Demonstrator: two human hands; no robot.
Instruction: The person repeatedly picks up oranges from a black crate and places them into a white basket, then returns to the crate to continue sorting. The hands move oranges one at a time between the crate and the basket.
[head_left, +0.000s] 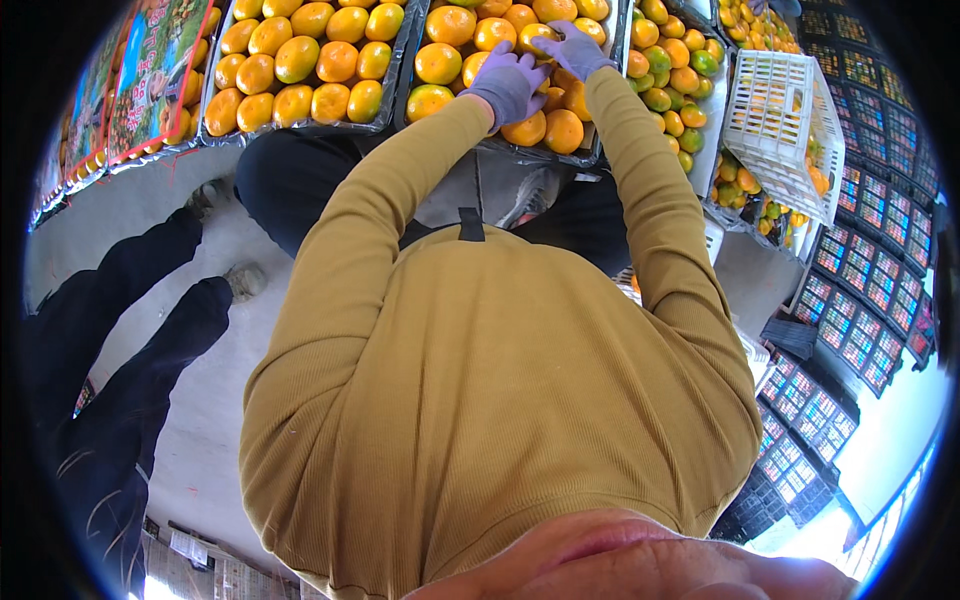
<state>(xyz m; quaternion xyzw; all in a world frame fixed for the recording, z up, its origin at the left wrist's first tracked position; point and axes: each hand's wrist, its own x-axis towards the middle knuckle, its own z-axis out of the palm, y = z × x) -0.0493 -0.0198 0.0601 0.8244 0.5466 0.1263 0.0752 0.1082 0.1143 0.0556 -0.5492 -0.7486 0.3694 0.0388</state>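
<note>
My left hand (508, 84), in a purple-grey glove, rests with spread fingers on oranges in the middle crate. Beside it on the right, my right hand (574, 50), gloved alike, touches an orange (537, 39) near the crate's right side; whether it grips the fruit I cannot tell. Large orange citrus fruits (438, 64) lie in rows at the left of this black, film-lined crate (409, 82). Fruits near the front right, such as one orange (563, 131), sit less evenly. Part of the fruit under my hands is hidden.
Left stands another crate of oranges (295, 59), then boxes with printed covers (154, 82). Greenish-orange citrus (679, 79) fills a crate at right, beside a tilted white plastic basket (772, 112). A person's dark-trousered legs (150, 300) are at left. Stacked crates (862, 277) line the far right.
</note>
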